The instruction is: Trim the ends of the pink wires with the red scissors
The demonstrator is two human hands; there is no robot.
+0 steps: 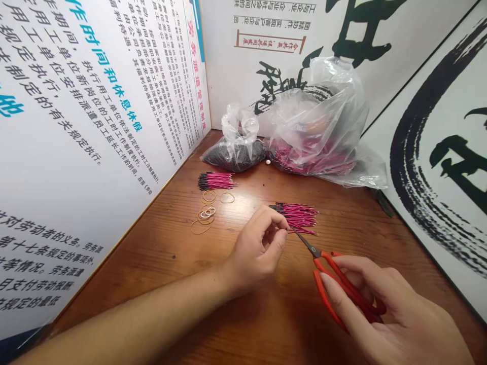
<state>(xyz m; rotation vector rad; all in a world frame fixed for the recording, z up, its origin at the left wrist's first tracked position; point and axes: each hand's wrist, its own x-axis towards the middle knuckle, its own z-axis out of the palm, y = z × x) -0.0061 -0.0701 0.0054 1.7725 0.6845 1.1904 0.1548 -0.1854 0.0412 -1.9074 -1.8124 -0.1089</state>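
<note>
Two objects are held above a brown wooden worktop (342, 218). A short dark wire end (286, 228) is pinched tightly by the left hand (258, 248); red-handled steel scissors (323, 284) are gripped by the right hand (395, 319), their tips just beside the wire end, near a loose bundle of slender pink black-tipped wires (294, 218).
</note>
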